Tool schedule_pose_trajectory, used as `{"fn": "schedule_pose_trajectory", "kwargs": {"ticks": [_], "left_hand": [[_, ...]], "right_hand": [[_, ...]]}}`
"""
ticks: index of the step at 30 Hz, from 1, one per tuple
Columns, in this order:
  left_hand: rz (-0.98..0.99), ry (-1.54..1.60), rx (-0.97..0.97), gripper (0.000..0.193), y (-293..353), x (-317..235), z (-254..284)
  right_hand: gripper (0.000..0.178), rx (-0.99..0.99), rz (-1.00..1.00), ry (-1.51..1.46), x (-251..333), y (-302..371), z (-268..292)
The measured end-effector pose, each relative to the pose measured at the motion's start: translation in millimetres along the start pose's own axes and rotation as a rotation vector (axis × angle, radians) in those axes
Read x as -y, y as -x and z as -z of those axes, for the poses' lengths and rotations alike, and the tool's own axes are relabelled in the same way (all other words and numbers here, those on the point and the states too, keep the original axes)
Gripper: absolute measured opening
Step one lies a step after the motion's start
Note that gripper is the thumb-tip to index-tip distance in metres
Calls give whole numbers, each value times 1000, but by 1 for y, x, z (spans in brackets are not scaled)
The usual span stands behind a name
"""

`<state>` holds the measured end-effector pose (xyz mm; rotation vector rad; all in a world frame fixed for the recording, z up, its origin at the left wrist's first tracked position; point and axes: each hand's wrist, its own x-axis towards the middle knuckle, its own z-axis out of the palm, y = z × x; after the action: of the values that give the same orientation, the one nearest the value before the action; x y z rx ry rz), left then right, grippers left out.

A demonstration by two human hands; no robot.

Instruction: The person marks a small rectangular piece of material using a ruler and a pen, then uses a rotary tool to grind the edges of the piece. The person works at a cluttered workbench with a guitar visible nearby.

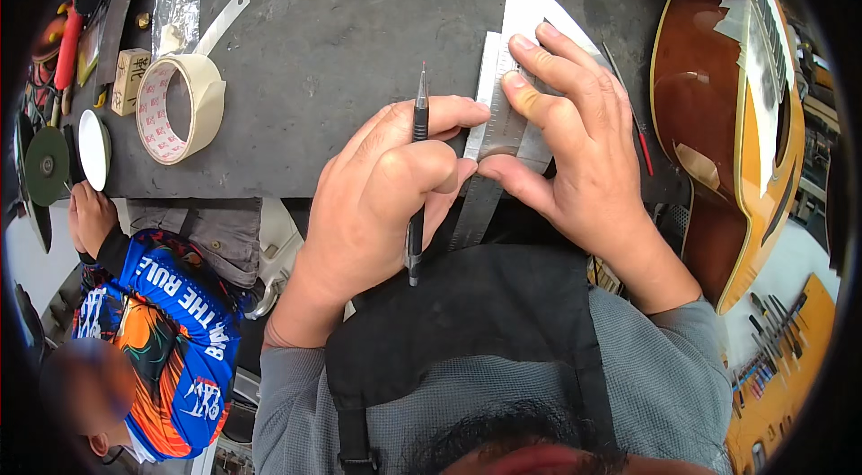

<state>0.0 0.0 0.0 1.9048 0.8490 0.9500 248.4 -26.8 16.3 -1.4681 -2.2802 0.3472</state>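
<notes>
A black mechanical pencil (420, 120) is tucked among the fingers of my left hand (382, 179), its tip pointing away from me. The thumb and index finger of that hand touch the left edge of a metal piece (490, 53). My right hand (579, 129) grips a steel ruler (523, 13), fingers spread over its top and thumb at the near end of the stack. The ruler has a hole at its far end and lies slanted, with its near part past the bench edge. Beneath my right fingers, a pale flat piece (567, 26) is partly covered.
On the left of the dark bench (341, 44) stand a masking tape roll (180, 109), a small wooden block (131, 80) and a white disc (93, 150). A guitar body (696, 89) is at the right, near a thin red-handled tool (645, 152). A co-worker (171, 322) is at lower left.
</notes>
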Motion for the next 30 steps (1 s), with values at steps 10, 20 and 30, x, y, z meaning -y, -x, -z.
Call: {"fn": "schedule_pose_trajectory", "kwargs": {"ticks": [10, 20, 30], "left_hand": [[-23, -14, -9, 47, 0, 2, 0], [-26, 9, -33, 48, 3, 2, -3], [50, 429, -155, 35, 7, 5, 14]], "right_hand": [[73, -11, 7, 18, 0, 0, -1], [72, -4, 5, 29, 1, 1, 0], [71, 13, -7, 32, 4, 0, 1]]}}
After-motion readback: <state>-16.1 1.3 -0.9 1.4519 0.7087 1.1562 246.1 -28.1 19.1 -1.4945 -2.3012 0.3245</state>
